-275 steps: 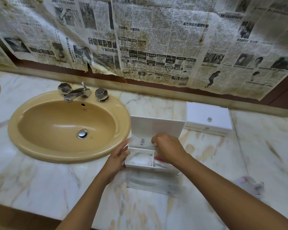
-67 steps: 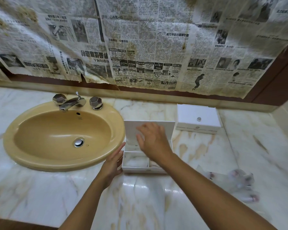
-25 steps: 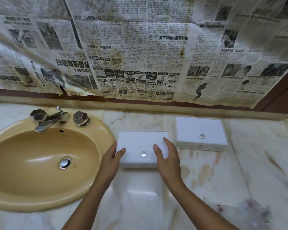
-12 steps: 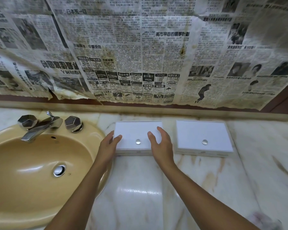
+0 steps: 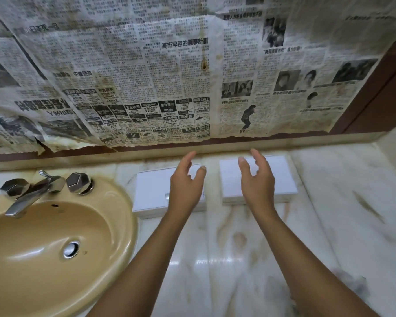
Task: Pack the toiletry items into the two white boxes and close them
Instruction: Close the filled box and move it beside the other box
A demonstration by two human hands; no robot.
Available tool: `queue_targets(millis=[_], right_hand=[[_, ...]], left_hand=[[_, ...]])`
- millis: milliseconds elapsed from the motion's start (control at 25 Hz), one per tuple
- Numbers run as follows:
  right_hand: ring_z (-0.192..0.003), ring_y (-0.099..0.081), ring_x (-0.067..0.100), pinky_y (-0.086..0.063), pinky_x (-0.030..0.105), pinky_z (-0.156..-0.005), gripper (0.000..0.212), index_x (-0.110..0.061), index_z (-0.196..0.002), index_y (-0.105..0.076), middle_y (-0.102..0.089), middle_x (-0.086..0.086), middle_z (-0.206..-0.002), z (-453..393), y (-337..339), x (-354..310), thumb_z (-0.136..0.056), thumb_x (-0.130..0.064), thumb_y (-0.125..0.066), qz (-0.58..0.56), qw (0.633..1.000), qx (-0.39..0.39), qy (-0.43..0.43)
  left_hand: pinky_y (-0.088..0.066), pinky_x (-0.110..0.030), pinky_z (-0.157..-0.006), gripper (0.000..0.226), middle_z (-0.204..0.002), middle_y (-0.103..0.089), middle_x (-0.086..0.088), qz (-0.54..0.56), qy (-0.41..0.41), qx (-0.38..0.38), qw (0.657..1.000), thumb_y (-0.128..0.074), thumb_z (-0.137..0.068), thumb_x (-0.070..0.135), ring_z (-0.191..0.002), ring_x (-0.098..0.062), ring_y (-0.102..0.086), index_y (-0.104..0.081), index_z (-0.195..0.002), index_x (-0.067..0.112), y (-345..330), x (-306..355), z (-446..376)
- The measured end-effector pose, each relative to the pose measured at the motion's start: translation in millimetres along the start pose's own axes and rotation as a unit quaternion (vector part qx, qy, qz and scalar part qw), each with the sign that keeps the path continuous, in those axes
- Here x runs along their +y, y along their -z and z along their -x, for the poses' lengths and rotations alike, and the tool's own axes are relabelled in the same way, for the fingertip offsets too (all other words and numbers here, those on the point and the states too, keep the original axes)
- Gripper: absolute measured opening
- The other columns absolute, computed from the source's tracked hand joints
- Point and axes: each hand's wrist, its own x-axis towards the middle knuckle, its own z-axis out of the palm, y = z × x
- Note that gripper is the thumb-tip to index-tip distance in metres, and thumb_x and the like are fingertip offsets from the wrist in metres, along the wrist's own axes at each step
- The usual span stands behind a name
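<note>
Two white boxes stand side by side on the marble counter near the back ledge, both with lids down. The left white box [image 5: 151, 193] sits beside the sink; the right white box [image 5: 284, 179] lies a small gap away. My left hand [image 5: 186, 185] hovers above the left box's right end, fingers loosely spread, holding nothing. My right hand [image 5: 256, 180] hovers over the right box's left half, fingers relaxed and apart, also empty. Each hand hides part of the lid beneath it.
A tan oval sink [image 5: 55, 252] with a chrome tap [image 5: 36, 191] fills the left. Stained newspaper [image 5: 169, 76] covers the wall above the back ledge. A blurred crumpled plastic wrapper [image 5: 350, 284] lies near the counter's front right. Marble counter [image 5: 226, 248] stretches between my forearms.
Both hands have lifted off the left box and shifted right; the right hand now hovers over the right box. The left box sits further back, next to the other one.
</note>
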Motion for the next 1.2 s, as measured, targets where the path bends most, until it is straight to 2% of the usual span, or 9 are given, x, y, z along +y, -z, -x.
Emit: queue_targets(millis=[80,200,280,400,680,840,960,1080,1200], right_hand=[[-0.132,-0.036,0.013,-0.031,0.029,-0.107,0.048,-0.021,-0.137,-0.045,-0.044,-0.002,-0.141,-13.3,18.5,7.2,-0.093,-0.037,-0.054,0.029,0.999,0.038,-0.004],[-0.134,-0.033,0.022,-0.026,0.043,-0.111,0.053,-0.017,-0.138,-0.042,-0.043,0.006,-0.142,-32.3,40.8,27.8,-0.091,-0.038,-0.054,0.140,0.987,0.078,-0.028],[-0.136,-0.031,0.025,-0.021,0.048,-0.112,0.056,-0.019,-0.140,-0.038,-0.040,0.006,-0.144,-37.6,48.6,38.6,-0.091,-0.040,-0.052,0.179,0.979,0.056,-0.082],[-0.134,-0.034,0.025,-0.024,0.045,-0.109,0.057,-0.019,-0.142,-0.036,-0.040,0.004,-0.145,-38.1,50.5,46.4,-0.091,-0.041,-0.050,0.178,0.978,0.031,-0.107],[-0.132,-0.037,0.024,-0.027,0.044,-0.109,0.056,-0.024,-0.142,-0.036,-0.039,0.002,-0.145,-12.3,64.4,27.6,-0.091,-0.042,-0.051,0.128,0.985,0.026,-0.114],[-0.133,-0.035,0.015,-0.030,0.038,-0.109,0.053,-0.031,-0.139,-0.039,-0.037,-0.007,-0.147,50.3,92.5,1.1,-0.090,-0.042,-0.054,0.077,0.993,0.009,-0.087],[-0.133,-0.033,0.006,-0.029,0.024,-0.102,0.049,-0.034,-0.137,-0.042,-0.036,-0.015,-0.145,111.8,106.2,-14.1,-0.091,-0.037,-0.056,0.039,0.996,-0.030,-0.068],[-0.136,-0.027,0.002,-0.026,0.026,-0.110,0.046,-0.037,-0.135,-0.043,-0.032,-0.016,-0.148,171.4,103.5,-10.7,-0.091,-0.032,-0.057,0.032,0.994,-0.086,-0.051],[-0.133,-0.025,-0.006,-0.022,0.017,-0.102,0.043,-0.041,-0.131,-0.043,-0.029,-0.017,-0.149,220.7,94.5,4.9,-0.092,-0.028,-0.056,0.034,0.988,-0.140,-0.065]], left_hand=[[-0.038,-0.030,-0.109,0.051,-0.151,-0.049,-0.001,-0.028,0.045,-0.054,0.997,-0.061,-0.098,0.023,-0.141,-0.017,-0.045,-0.047,-0.147,0.024,-31.3,5.4,-2.6],[-0.038,-0.038,-0.114,0.056,-0.156,-0.043,-0.005,-0.053,0.116,-0.094,0.987,-0.059,-0.098,0.029,-0.142,-0.022,-0.042,-0.041,-0.151,0.027,-62.5,7.2,-6.1],[-0.039,-0.045,-0.114,0.058,-0.156,-0.041,-0.006,-0.040,0.155,-0.104,0.982,-0.059,-0.098,0.030,-0.141,-0.024,-0.043,-0.039,-0.152,0.027,-73.5,7.0,-7.9],[-0.041,-0.043,-0.109,0.055,-0.152,-0.045,-0.007,-0.017,0.191,-0.097,0.977,-0.057,-0.098,0.030,-0.133,-0.027,-0.048,-0.040,-0.150,0.028,-78.4,9.3,-7.8],[-0.037,-0.030,-0.095,0.047,-0.147,-0.049,-0.007,0.006,0.153,-0.097,0.983,-0.054,-0.100,0.026,-0.114,-0.013,-0.046,-0.046,-0.146,0.029,-67.4,27.7,18.8],[-0.034,-0.028,-0.099,0.043,-0.149,-0.045,0.007,-0.002,0.084,-0.099,0.992,-0.054,-0.100,0.025,-0.119,0.001,-0.036,-0.050,-0.143,0.033,-34.2,36.6,74.8],[-0.034,-0.027,-0.102,0.042,-0.141,-0.048,0.014,0.006,0.080,-0.087,0.993,-0.056,-0.100,0.022,-0.125,0.001,-0.038,-0.053,-0.139,0.036,7.6,30.5,131.3],[-0.033,-0.024,-0.103,0.040,-0.133,-0.053,0.018,0.023,0.092,-0.049,0.994,-0.058,-0.100,0.016,-0.130,-0.001,-0.041,-0.057,-0.134,0.037,50.5,11.7,187.4],[-0.034,-0.013,-0.097,0.041,-0.121,-0.052,0.034,0.034,0.108,-0.030,0.993,-0.057,-0.100,0.012,-0.124,0.008,-0.045,-0.057,-0.130,0.040,79.1,-13.8,227.5]])
